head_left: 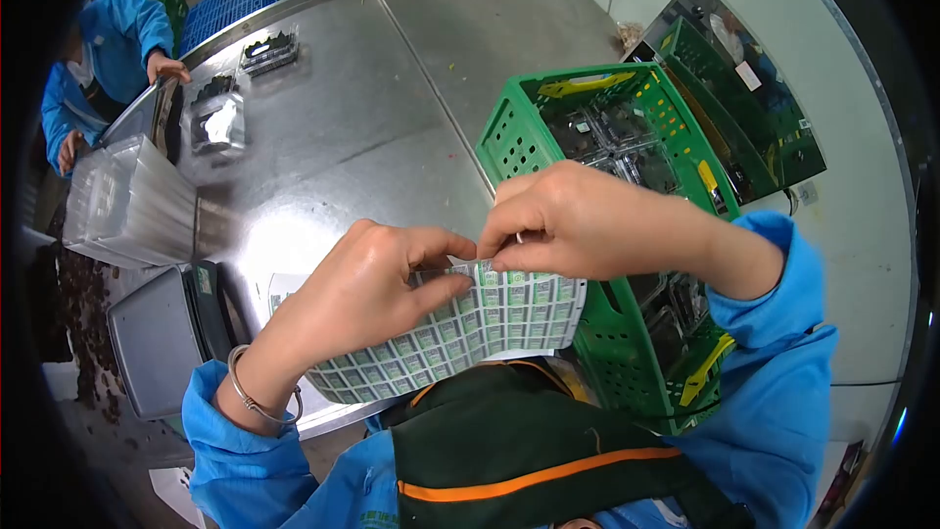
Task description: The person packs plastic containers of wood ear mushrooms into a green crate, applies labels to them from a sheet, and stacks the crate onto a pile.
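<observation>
A sheet of small green and white labels (431,346) hangs curved in front of my apron. My left hand (367,284) grips its upper edge between thumb and fingers. Close beside it, my right hand (553,220), with a ring on one finger, pinches at the same top edge; whether a single label is between its fingertips is too small to tell. Just right of the sheet stands a green crate (529,122) holding clear plastic packs (612,142).
A steel table (343,108) bears dark-filled packs (269,52) and stacked clear trays (132,196). A grey bin (157,333) is at lower left. A co-worker in blue (117,34) stands at upper left. Another green container (734,108) stands by the wall.
</observation>
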The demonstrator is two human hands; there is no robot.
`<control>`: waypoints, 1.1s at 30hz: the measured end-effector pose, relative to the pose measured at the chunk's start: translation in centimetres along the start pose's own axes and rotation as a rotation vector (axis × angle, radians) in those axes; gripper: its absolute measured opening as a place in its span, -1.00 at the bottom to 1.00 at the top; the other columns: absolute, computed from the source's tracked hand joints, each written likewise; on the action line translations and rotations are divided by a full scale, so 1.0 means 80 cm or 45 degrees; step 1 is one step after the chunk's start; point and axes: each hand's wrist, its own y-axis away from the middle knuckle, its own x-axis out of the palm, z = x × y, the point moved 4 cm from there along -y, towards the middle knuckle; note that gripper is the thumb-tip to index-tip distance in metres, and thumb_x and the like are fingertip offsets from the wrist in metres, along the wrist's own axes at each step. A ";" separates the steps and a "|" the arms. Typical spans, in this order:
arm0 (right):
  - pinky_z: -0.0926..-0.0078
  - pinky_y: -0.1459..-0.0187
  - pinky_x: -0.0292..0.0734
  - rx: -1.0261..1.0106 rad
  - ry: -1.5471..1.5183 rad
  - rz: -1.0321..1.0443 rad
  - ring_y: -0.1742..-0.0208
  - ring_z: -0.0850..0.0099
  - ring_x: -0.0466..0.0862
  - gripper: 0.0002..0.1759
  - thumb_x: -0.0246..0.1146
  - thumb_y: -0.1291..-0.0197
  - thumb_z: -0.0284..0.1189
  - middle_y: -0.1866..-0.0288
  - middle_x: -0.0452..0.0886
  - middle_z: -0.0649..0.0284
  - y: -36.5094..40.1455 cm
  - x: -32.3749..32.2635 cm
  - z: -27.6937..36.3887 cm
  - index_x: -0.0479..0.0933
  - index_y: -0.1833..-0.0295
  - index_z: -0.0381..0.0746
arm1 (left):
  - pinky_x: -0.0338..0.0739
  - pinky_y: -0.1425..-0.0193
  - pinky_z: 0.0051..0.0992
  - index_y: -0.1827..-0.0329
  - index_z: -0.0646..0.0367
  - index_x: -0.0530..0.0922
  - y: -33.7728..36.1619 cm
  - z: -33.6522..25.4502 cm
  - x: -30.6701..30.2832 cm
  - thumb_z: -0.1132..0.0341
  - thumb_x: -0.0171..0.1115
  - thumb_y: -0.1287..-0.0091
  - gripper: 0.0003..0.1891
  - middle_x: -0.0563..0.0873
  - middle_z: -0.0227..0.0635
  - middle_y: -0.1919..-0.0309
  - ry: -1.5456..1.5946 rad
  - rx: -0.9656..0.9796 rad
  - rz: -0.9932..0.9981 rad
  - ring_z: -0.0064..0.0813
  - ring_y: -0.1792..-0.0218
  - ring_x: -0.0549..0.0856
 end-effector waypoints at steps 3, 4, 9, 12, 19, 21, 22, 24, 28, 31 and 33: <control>0.36 0.28 0.45 -0.121 0.015 -0.233 0.32 0.20 0.57 -0.87 0.22 -0.01 -0.45 0.39 0.55 0.16 0.022 0.013 -0.011 0.58 0.31 -0.26 | 0.48 0.42 -0.65 0.18 0.24 0.62 -0.006 -0.003 0.006 0.43 0.25 -0.08 -0.77 0.67 -0.29 0.55 0.134 -0.131 0.026 -0.66 0.54 0.61; 0.39 0.26 0.44 -0.260 0.176 -0.415 0.29 0.30 0.55 -0.89 0.22 -0.03 -0.46 0.37 0.53 0.25 0.033 0.022 -0.013 0.58 0.30 -0.22 | 0.41 0.46 -0.70 0.19 0.27 0.62 -0.008 0.005 0.012 0.43 0.21 -0.07 -0.77 0.64 -0.41 0.59 0.271 -0.261 0.074 -0.76 0.57 0.53; 0.50 0.32 0.40 -0.404 0.078 -0.763 0.31 0.39 0.51 -0.75 0.31 0.11 -0.57 0.30 0.51 0.30 0.079 0.045 -0.042 0.59 0.21 -0.23 | 0.42 0.42 -0.74 0.21 0.34 0.62 -0.025 0.019 0.033 0.44 0.18 -0.10 -0.78 0.67 -0.39 0.53 0.605 -0.565 0.116 -0.76 0.52 0.57; 0.56 0.32 0.38 -0.480 -0.048 -0.919 0.29 0.40 0.49 -0.76 0.33 0.11 -0.57 0.28 0.52 0.30 0.099 0.046 -0.061 0.60 0.22 -0.24 | 0.40 0.46 -0.76 0.21 0.36 0.61 -0.043 0.012 0.052 0.49 0.19 -0.11 -0.80 0.67 -0.37 0.54 0.656 -0.571 0.152 -0.76 0.55 0.56; 0.72 0.41 0.36 0.030 -0.651 -1.105 0.38 0.62 0.52 -0.84 0.25 -0.04 -0.62 0.29 0.59 0.28 0.175 -0.007 -0.100 0.59 0.20 -0.28 | 0.41 0.45 -0.74 0.22 0.38 0.60 -0.074 0.008 0.062 0.52 0.20 -0.09 -0.81 0.67 -0.33 0.52 0.563 -0.540 0.110 -0.75 0.53 0.56; 0.81 0.56 0.29 0.301 -1.424 -1.227 0.55 0.74 0.43 -0.80 0.23 -0.12 -0.50 0.31 0.62 0.29 0.238 -0.017 -0.146 0.54 0.11 -0.27 | 0.38 0.40 -0.74 0.23 0.38 0.60 -0.064 0.014 0.044 0.54 0.20 -0.08 -0.82 0.66 -0.37 0.51 0.406 -0.504 0.003 -0.77 0.50 0.53; 0.84 0.60 0.21 0.454 -1.352 -1.204 0.56 0.80 0.39 -0.77 0.23 -0.11 -0.51 0.33 0.62 0.29 0.274 -0.018 -0.161 0.50 0.09 -0.28 | 0.35 0.39 -0.75 0.23 0.38 0.59 -0.053 0.023 0.032 0.53 0.20 -0.08 -0.82 0.64 -0.41 0.51 0.391 -0.518 -0.045 -0.78 0.49 0.51; 0.75 0.38 0.38 0.841 -1.140 -1.118 0.39 0.67 0.53 -0.75 0.27 -0.06 -0.52 0.33 0.62 0.29 0.312 0.024 -0.215 0.47 0.11 -0.29 | 0.32 0.38 -0.77 0.23 0.38 0.59 -0.038 0.040 0.023 0.52 0.20 -0.09 -0.82 0.62 -0.44 0.52 0.375 -0.548 -0.075 -0.79 0.48 0.49; 0.59 0.27 0.41 0.993 -0.280 -1.059 0.31 0.58 0.53 -0.62 0.34 0.09 -0.50 0.37 0.52 0.33 0.331 0.132 -0.299 0.40 0.11 -0.23 | 0.24 0.36 -0.79 0.26 0.37 0.58 -0.042 0.051 0.019 0.47 0.21 -0.10 -0.83 0.58 -0.49 0.51 0.451 -0.486 -0.210 -0.81 0.48 0.44; 0.50 0.22 0.41 1.126 -0.116 -1.243 0.32 0.47 0.55 -0.68 0.34 0.08 -0.41 0.44 0.54 0.27 0.371 0.098 -0.261 0.47 0.18 -0.25 | 0.24 0.35 -0.78 0.27 0.37 0.55 -0.040 0.053 0.016 0.45 0.20 -0.13 -0.84 0.58 -0.47 0.50 0.337 -0.452 -0.149 -0.79 0.47 0.45; 0.57 0.28 0.45 1.283 -0.656 -0.986 0.37 0.48 0.60 -0.77 0.35 0.07 -0.36 0.42 0.62 0.21 0.419 0.097 -0.243 0.59 0.30 -0.26 | 0.27 0.34 -0.77 0.26 0.38 0.54 -0.031 0.059 0.008 0.46 0.18 -0.15 -0.84 0.60 -0.45 0.49 0.296 -0.447 -0.302 -0.77 0.46 0.47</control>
